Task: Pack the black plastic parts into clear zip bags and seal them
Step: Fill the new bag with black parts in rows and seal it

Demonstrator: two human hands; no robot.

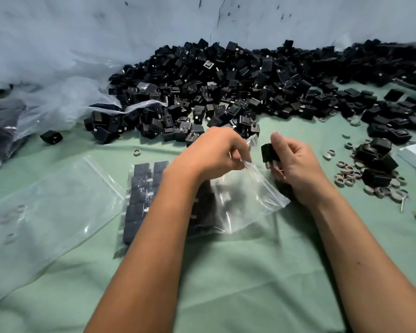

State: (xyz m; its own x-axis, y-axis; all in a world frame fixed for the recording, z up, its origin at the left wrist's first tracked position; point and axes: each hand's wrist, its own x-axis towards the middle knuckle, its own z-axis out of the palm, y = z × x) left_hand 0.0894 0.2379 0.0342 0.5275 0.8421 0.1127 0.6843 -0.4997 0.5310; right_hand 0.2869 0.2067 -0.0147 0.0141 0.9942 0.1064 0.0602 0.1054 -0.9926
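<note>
- The left hand (216,150) pinches the open edge of a clear bag (245,200).
- The right hand (296,162) grips one black part (269,152), just beside the bag's mouth.
- The heap of parts (226,92) lies beyond both hands.

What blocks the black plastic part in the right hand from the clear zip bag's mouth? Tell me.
Nothing visible does. The right hand holds the black plastic part just beside the clear zip bag, whose top edge the left hand pinches up. Only open air lies between them; how wide the mouth is open is unclear.
</note>
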